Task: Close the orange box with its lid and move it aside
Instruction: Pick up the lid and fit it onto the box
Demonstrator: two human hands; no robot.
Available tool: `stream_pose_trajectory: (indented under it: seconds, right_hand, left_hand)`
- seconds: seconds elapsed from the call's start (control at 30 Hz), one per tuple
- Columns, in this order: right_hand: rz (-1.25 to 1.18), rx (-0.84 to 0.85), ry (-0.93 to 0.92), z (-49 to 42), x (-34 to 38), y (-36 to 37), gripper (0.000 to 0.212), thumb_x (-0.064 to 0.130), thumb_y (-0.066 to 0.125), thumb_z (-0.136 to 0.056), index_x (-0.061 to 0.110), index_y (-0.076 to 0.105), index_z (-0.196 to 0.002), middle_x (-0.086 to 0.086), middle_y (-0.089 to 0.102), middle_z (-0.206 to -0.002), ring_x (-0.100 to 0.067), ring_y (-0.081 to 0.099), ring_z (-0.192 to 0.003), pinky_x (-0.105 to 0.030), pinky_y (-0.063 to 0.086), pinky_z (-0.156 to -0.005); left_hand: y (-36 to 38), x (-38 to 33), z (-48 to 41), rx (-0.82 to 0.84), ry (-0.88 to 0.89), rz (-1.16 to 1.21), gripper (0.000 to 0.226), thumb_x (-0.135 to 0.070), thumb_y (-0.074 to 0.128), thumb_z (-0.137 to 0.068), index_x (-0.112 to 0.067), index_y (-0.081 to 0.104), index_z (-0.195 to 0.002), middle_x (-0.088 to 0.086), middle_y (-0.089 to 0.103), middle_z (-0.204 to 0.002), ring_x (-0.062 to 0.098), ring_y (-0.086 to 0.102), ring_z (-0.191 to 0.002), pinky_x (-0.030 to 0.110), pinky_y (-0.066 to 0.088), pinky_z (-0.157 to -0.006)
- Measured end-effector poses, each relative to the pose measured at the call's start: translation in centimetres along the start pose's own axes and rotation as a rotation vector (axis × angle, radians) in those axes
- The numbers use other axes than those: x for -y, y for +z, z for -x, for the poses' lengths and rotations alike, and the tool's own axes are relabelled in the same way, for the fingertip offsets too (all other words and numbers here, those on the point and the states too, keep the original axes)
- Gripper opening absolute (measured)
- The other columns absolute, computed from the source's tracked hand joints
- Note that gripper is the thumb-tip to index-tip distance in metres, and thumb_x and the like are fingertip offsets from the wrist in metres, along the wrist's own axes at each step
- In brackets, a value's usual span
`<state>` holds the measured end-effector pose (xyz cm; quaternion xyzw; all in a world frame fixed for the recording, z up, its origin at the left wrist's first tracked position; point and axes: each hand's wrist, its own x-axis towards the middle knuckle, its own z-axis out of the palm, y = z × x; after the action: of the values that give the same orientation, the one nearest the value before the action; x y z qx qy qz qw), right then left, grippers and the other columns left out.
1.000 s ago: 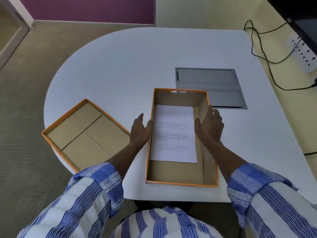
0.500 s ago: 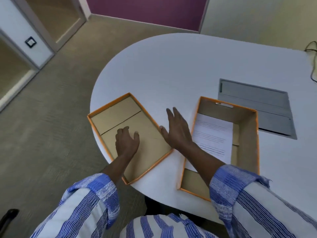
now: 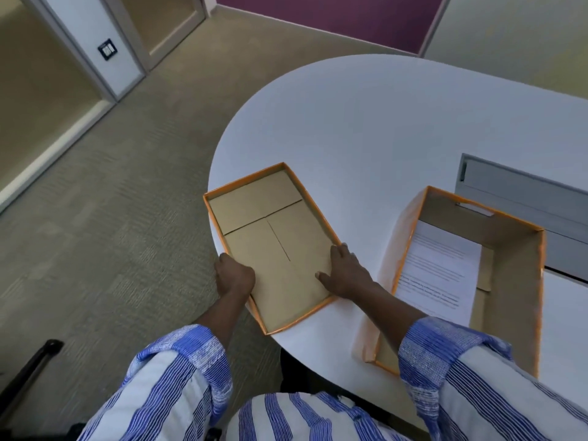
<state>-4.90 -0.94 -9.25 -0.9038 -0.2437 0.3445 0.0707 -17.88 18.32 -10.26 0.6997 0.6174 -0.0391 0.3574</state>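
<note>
The white counter (image 3: 397, 128) carries the open orange box (image 3: 537, 300) at right, a printed sheet (image 3: 442, 268) inside. The lid (image 3: 270, 237) lies upturned at the left edge. Left hand (image 3: 234, 276) and right hand (image 3: 345, 275) grip its long sides, fingers curled on the rims.

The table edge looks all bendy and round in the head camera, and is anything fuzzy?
Head view: the wide-angle lens bows lines near the picture's edges, though the table may be rounded too; the orange box shows a smeared, fuzzy near wall; the lid looks sharper; lighting is soft, with faint shadows.
</note>
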Motion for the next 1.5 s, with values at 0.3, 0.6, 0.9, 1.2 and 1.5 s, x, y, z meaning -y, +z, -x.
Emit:
stream_pose_trajectory:
  seconds: [0.3,0.6,0.9,1.2,1.5]
  right_hand:
    - [0.016,-0.049,-0.170,-0.3,4.6,-1.9,0.072,0.055,0.050,-0.095,0.009,0.036,-0.148,-0.018,0.037,-0.154,-0.036,0.044,-0.135,-0.049,0.044,-0.103]
    - [-0.039,0.000,-0.244,0.9,7.1,-1.4,0.069,0.053,0.056,-0.093,0.012,0.042,-0.146,-0.014,0.051,-0.144,-0.029,0.053,-0.127,-0.040,0.046,-0.097]
    - [-0.159,-0.299,-0.242,2.1,11.5,-6.2,0.037,0.046,0.061,-0.088,0.018,0.055,-0.112,-0.001,0.064,-0.090,-0.017,0.056,-0.072,-0.027,0.031,-0.051]
    - [-0.401,-0.334,-0.254,4.9,9.7,-14.1,0.030,0.033,0.061,-0.093,0.013,0.057,-0.116,-0.003,0.066,-0.098,-0.022,0.060,-0.089,-0.035,0.050,-0.072]
    - [-0.718,-0.268,-0.239,12.8,1.5,-22.7,0.028,0.044,0.059,-0.094,0.027,0.071,-0.114,0.002,0.076,-0.103,-0.018,0.073,-0.090,-0.031,0.055,-0.080]
  left_hand:
    - [-0.6,-0.7,-1.5,0.137,-0.160,0.132,0.040,-0.009,0.060,-0.088,0.010,0.059,-0.123,0.029,0.068,-0.116,0.042,0.072,-0.097,0.048,0.062,-0.082]
    - [-1.5,-1.7,-0.2,0.142,-0.142,0.383,0.040,-0.030,0.066,-0.079,0.000,0.063,-0.105,0.020,0.070,-0.104,0.038,0.071,-0.086,0.050,0.064,-0.077]
    - [-3.0,-8.1,1.3,0.235,-0.117,0.929,0.065,-0.066,0.035,-0.098,-0.008,0.061,-0.086,0.010,0.062,-0.057,0.023,0.057,-0.046,0.029,0.045,-0.048]
    - [-1.2,-10.1,2.4,0.436,-0.036,0.845,0.055,-0.056,0.039,-0.102,-0.006,0.061,-0.100,0.015,0.072,-0.087,0.028,0.069,-0.072,0.035,0.051,-0.063]
    - [2.6,-10.2,5.1,0.825,-0.197,0.921,0.079,-0.070,0.041,-0.095,-0.008,0.050,-0.143,0.019,0.062,-0.134,0.039,0.063,-0.115,0.055,0.050,-0.103]
